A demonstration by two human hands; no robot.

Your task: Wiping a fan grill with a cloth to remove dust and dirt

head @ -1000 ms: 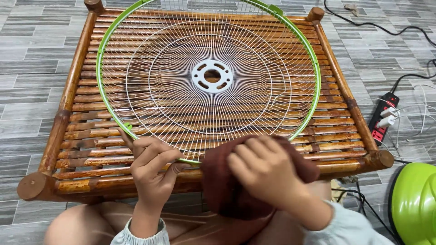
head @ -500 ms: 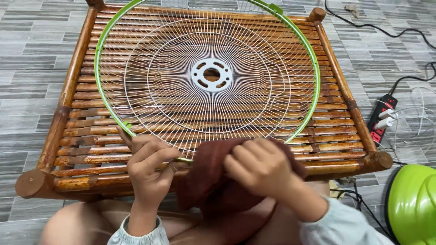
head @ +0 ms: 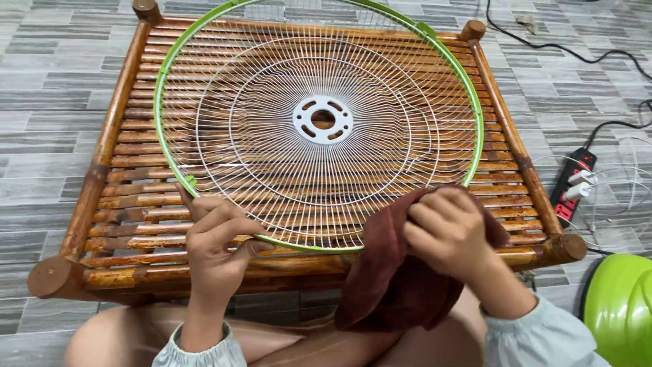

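Bamboo table [head: 102, 146]: under both hands, slatted and brown, carrying the whole job.
Fan guard [head: 319, 122]: flat on the slats, white wire with a green rim; near edge right at the fingertips, far edge well beyond them.
Cloth [head: 397, 278]: dark brown, bunched under the right hand, draped over the near-right arc of the rim and hanging down toward the lap.
Right hand [head: 451, 231]: curled over the cloth, pressing it onto the green rim at the lower right (wipe in full swing, by the look of it).
Left hand [head: 217, 248]: fingers pinched narrow on the near-left rim, steadying the guard.
Progress: hard to call; wires look pale and fairly clean all round, no dust to be made out, so done and undone stretches cannot be told apart. Cloth on one short arc only, most of the rim away from it.
Off to the right of the cloth hand: power strip [head: 574, 180] with plugs, and a green fan part [head: 621, 306] on the floor.
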